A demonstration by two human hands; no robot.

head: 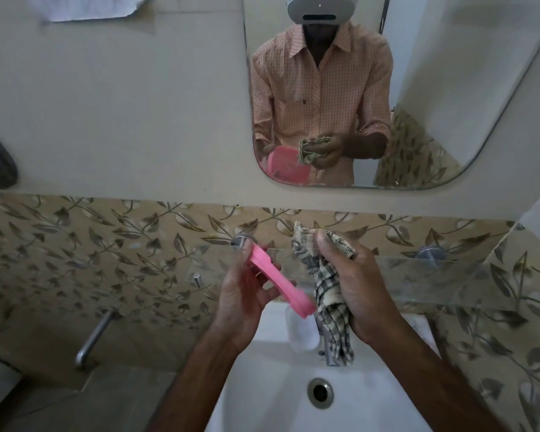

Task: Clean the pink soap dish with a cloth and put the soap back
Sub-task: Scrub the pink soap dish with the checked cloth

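1. Hands occupy the centre of the head view, both raised above a white sink (256, 397).
2. Left hand (240, 294): fingers closed on the pink soap dish (278, 280). The thumb lies on the near face of the dish; the other fingers wrap behind its upper end.
3. Pink soap dish: held edge-on and tilted, upper end toward the wall, lower end pointing down and to the right. Its lower end sits just beside the cloth; whether they touch cannot be told.
4. Right hand (359, 288): fingers clamped on a checked cloth (328, 285). The thumb presses the bunched top of the cloth; the remainder hangs below the fingers toward the sink.
5. A white object (301, 332), possibly the soap, rests on the rear ledge of the sink, below the dish and just left of the hanging cloth. Its identity cannot be confirmed.
6. Metal tap (329, 353): partly hidden behind the hanging cloth, directly below the right-hand fingers.
7. Drain (320, 393): in the basin, below both hands.
8. Glass shelf (418, 275): mounted on the leaf-patterned tiles (106, 244), behind the fingers of both hands.
9. Mirror (449, 88): above the hands. It reflects a person in a checked orange shirt (318, 85), the flat face of the pink dish and the bunched cloth.
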